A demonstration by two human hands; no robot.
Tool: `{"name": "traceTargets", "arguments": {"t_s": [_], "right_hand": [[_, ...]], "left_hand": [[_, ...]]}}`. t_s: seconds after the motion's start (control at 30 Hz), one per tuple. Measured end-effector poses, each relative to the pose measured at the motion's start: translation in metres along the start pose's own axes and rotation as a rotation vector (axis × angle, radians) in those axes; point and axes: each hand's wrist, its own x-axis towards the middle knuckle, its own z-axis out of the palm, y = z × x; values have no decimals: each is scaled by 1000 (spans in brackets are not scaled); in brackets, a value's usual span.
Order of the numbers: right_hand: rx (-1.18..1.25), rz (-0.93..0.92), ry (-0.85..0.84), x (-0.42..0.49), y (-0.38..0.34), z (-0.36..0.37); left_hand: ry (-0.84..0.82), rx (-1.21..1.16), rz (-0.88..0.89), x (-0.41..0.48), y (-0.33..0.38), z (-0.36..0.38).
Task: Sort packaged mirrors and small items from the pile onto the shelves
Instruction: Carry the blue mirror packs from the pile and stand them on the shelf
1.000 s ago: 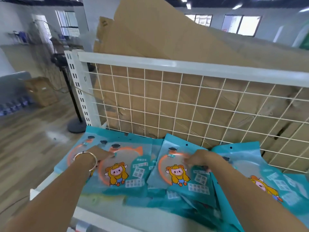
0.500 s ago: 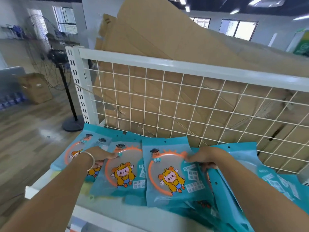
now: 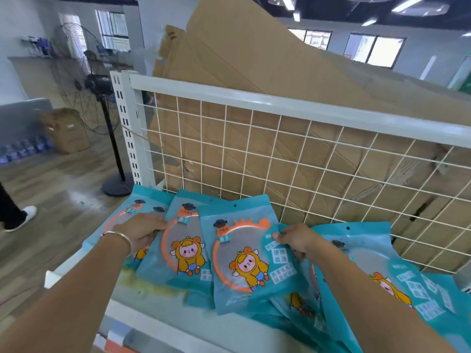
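Several teal packaged mirrors with an orange ring and a cartoon figure lie overlapping on the white shelf (image 3: 163,324). My left hand (image 3: 142,231), with a metal bangle on the wrist, rests flat on the leftmost packet (image 3: 119,220), its fingers touching the edge of the second packet (image 3: 183,248). My right hand (image 3: 298,239) pinches the right edge of the third packet (image 3: 244,261), which lies on top of the row. More packets (image 3: 377,271) are piled under and right of my right forearm.
A white wire-grid panel (image 3: 280,159) backs the shelf, with flattened cardboard (image 3: 254,62) stacked behind it. A standing fan (image 3: 102,98) and a cardboard box (image 3: 67,131) are on the wood floor at left. A person's leg and white shoe (image 3: 17,217) show at the far left edge.
My right hand has slid the third packet leftward onto the second one and turned it upright. My left hand stayed on the leftmost packets. A person's foot has come into view at left.
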Motion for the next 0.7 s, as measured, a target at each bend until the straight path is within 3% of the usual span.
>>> {"name": "traceTargets", "arguments": {"t_s": [0.17, 0.3, 0.37, 0.53, 0.7], "right_hand": [[68, -87, 70, -6, 7, 8], [209, -193, 135, -11, 13, 10], [320, -240, 203, -16, 16, 14], [508, -328, 391, -52, 20, 15], [616, -303, 604, -97, 41, 2]], "left_hand": [[43, 181, -84, -9, -21, -6], [40, 71, 97, -23, -26, -15], [51, -82, 205, -33, -22, -15], [94, -201, 373, -50, -16, -18], [25, -184, 407, -61, -6, -5]]}}
